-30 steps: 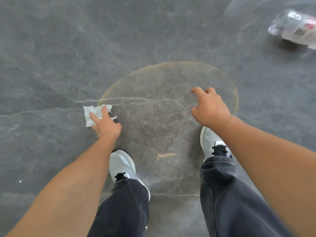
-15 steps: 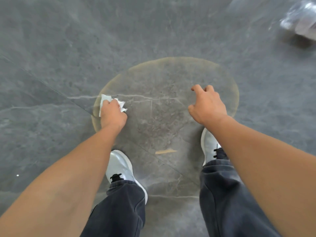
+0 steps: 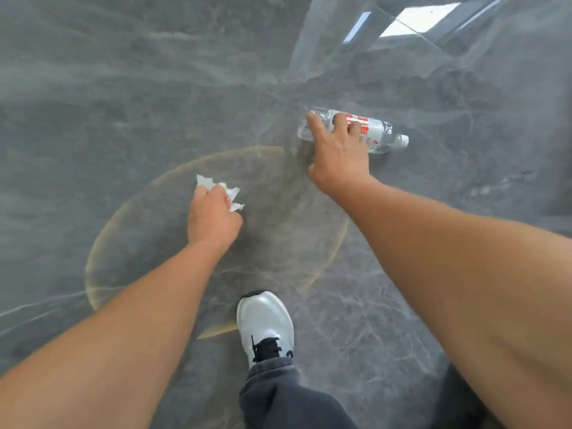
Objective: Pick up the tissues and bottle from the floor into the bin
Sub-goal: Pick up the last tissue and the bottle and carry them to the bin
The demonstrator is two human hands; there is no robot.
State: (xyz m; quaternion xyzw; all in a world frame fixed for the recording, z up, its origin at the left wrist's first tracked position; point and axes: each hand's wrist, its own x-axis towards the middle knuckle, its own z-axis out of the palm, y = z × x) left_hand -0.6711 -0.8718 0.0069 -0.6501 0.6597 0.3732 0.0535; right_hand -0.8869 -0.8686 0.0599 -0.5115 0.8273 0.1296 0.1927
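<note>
My left hand (image 3: 213, 216) is closed around a crumpled white tissue (image 3: 230, 191), whose torn edges stick out above and to the right of my fingers. A clear plastic bottle (image 3: 376, 131) with a white cap and a red-printed label lies on its side on the grey floor, cap pointing right. My right hand (image 3: 339, 150) is spread over the bottle's left half, fingers draped across it and apart. I cannot tell if they grip it. No bin is in view.
The floor is grey veined marble with a round yellowish ring stain (image 3: 216, 230) under my left hand. My white shoe (image 3: 266, 325) and dark trouser leg stand at the ring's near edge. A bright window reflection (image 3: 414, 18) lies far right.
My left hand lifted the tissue off the floor and holds it bunched. My right hand reached forward onto the bottle. The view shifted forward and right, with one foot stepping ahead.
</note>
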